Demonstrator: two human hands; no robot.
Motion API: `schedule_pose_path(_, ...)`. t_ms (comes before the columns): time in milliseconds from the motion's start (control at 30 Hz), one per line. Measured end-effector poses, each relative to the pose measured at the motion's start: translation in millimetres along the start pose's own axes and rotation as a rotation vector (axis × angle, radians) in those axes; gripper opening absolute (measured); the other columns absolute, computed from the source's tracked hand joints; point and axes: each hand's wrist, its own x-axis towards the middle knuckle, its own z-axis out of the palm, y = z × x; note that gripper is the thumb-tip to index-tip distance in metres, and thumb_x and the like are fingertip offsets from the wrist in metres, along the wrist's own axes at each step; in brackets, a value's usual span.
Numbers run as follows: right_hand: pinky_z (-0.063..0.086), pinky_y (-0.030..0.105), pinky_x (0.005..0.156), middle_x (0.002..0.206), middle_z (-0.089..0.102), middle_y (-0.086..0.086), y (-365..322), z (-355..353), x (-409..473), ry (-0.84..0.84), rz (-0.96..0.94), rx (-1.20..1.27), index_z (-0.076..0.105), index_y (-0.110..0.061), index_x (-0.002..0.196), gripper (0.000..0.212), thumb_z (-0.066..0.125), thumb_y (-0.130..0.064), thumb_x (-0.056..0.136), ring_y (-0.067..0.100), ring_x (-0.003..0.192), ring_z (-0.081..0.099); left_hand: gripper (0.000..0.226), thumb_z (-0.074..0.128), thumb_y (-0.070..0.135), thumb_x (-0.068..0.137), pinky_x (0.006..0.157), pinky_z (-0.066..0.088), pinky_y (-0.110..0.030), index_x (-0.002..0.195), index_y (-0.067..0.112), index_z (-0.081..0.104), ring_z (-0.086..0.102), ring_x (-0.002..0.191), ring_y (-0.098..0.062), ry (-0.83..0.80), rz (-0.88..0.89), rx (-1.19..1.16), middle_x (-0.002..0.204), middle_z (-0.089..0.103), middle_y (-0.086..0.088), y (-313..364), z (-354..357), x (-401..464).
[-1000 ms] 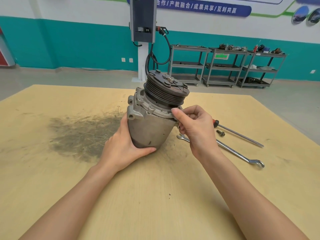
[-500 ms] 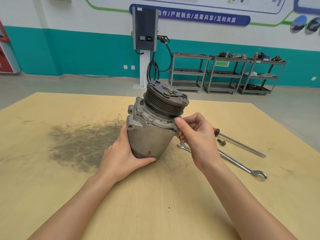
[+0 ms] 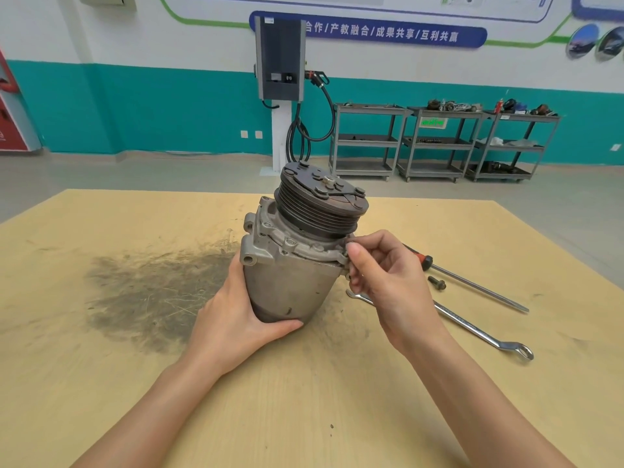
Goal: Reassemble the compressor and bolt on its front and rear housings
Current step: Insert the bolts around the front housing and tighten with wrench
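Two hands are on the compressor (image 3: 290, 265), which I see standing tilted on the wooden table (image 3: 101, 383), its dark grooved pulley (image 3: 320, 204) uppermost and leaning away to the right. My left hand (image 3: 236, 319) wraps the lower part of the grey body, thumb across the bottom edge in front and fingers hidden behind it. My right hand (image 3: 388, 282) is at the right edge of the flange just under the pulley, thumb and curled fingers pinched together on something small there, seemingly a bolt head (image 3: 354, 246); I cannot make out more of it.

Just right of the compressor, partly behind my right hand, a long wrench (image 3: 472, 327) lies flat on the table, its ring end pointing away from the compressor toward the near right. Beyond it lies a screwdriver (image 3: 479, 288) with a red and black handle, and between the two a loose bolt (image 3: 437, 283). Left of the compressor a dark smudge (image 3: 145, 292) stains the tabletop. Far behind the compressor, a grey charging post (image 3: 280, 62) stands at the teal wall, with metal carts (image 3: 439, 143) to its right.
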Motion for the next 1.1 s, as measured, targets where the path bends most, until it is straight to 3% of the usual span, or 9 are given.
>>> schedule_pose_path(200, 0.043, 0.024, 0.050, 0.060, 0.053, 0.000, -4.6, 4.6, 3.9, 0.077, 0.008, -0.112, 0.055, -0.009, 0.082, 0.022, 0.075, -0.018, 0.082, 0.011, 0.055, 0.048, 0.126, 0.071, 0.083, 0.041, 0.083, 0.048, -0.037, 0.144, 0.038, 0.012, 0.059, 0.120, -0.026, -0.004, -0.003, -0.010, 0.135, 0.056, 0.009, 0.9, 0.3, -0.6)
schedule_pose_path(333, 0.045, 0.026, 0.052, 0.060, 0.056, -0.003, -3.6, 3.8, 1.7, 0.041, -0.005, -0.055, 0.061, -0.010, 0.094, 0.019, 0.070, -0.024, 0.085, 0.011, 0.056, 0.051, 0.128, 0.072, 0.082, 0.041, 0.084, 0.049, -0.039, 0.144, 0.041, 0.009, 0.059, 0.120, -0.027, -0.021, -0.010, -0.014, 0.136, 0.056, 0.007, 1.2, -0.9, -0.1)
schedule_pose_path(467, 0.043, 0.024, 0.054, 0.062, 0.057, -0.002, -1.2, -0.7, 0.9, -0.014, -0.018, -0.003, 0.067, -0.010, 0.094, 0.010, 0.065, -0.020, 0.090, 0.013, 0.059, 0.051, 0.125, 0.072, 0.081, 0.040, 0.082, 0.048, -0.039, 0.142, 0.040, 0.012, 0.059, 0.119, -0.029, -0.034, -0.026, -0.010, 0.135, 0.057, 0.006, 0.8, -1.8, -0.3)
schedule_pose_path(567, 0.042, 0.021, 0.051, 0.059, 0.057, -0.004, -0.2, 3.6, 2.7, 0.043, 0.008, 0.027, 0.064, -0.011, 0.086, 0.006, 0.068, -0.015, 0.086, 0.010, 0.053, 0.049, 0.125, 0.072, 0.081, 0.040, 0.084, 0.050, -0.039, 0.142, 0.039, 0.012, 0.059, 0.120, -0.029, -0.036, -0.026, -0.014, 0.135, 0.056, 0.007, 1.2, -2.6, -0.8)
schedule_pose_path(700, 0.042, 0.020, 0.048, 0.056, 0.055, -0.004, -0.6, 8.8, 3.9, 0.106, 0.009, -0.019, 0.059, -0.009, 0.083, 0.022, 0.077, -0.021, 0.077, 0.010, 0.050, 0.047, 0.125, 0.074, 0.079, 0.040, 0.085, 0.050, -0.038, 0.142, 0.039, 0.013, 0.059, 0.120, -0.027, -0.038, -0.032, -0.020, 0.135, 0.056, 0.009, 1.7, -2.5, -0.7)
schedule_pose_path(800, 0.043, 0.024, 0.053, 0.059, 0.056, -0.006, -0.3, 4.6, -0.1, 0.052, -0.013, -0.012, 0.063, -0.010, 0.091, 0.028, 0.070, -0.035, 0.080, 0.011, 0.055, 0.050, 0.126, 0.076, 0.078, 0.042, 0.086, 0.050, -0.039, 0.143, 0.039, 0.011, 0.058, 0.120, -0.029, -0.044, -0.031, -0.020, 0.136, 0.056, 0.007, 1.6, -2.5, -0.1)
schedule_pose_path(900, 0.043, 0.025, 0.058, 0.062, 0.056, -0.004, 1.6, 0.7, -1.6, -0.008, -0.006, 0.029, 0.067, -0.012, 0.096, 0.013, 0.060, -0.022, 0.093, 0.013, 0.060, 0.050, 0.124, 0.073, 0.081, 0.040, 0.084, 0.050, -0.040, 0.141, 0.041, 0.012, 0.059, 0.120, -0.029, -0.044, -0.034, -0.016, 0.135, 0.057, 0.006, 1.6, -2.5, -0.4)
schedule_pose_path(1000, 0.043, 0.022, 0.056, 0.061, 0.058, -0.005, 2.4, 2.7, 0.5, 0.032, 0.023, 0.046, 0.066, -0.012, 0.090, 0.003, 0.064, -0.014, 0.090, 0.010, 0.057, 0.050, 0.126, 0.073, 0.081, 0.040, 0.085, 0.050, -0.040, 0.142, 0.038, 0.012, 0.058, 0.120, -0.029, -0.043, -0.034, -0.016, 0.135, 0.057, 0.007, 2.3, -2.5, -0.3)
schedule_pose_path(1100, 0.043, 0.019, 0.051, 0.061, 0.059, -0.007, 1.5, 5.7, 2.2, 0.067, 0.020, 0.018, 0.063, -0.012, 0.086, 0.009, 0.071, -0.016, 0.085, 0.008, 0.053, 0.050, 0.125, 0.073, 0.080, 0.040, 0.087, 0.050, -0.041, 0.142, 0.040, 0.013, 0.058, 0.122, -0.027, -0.043, -0.027, -0.025, 0.136, 0.056, 0.008, 2.5, -3.4, 0.0)
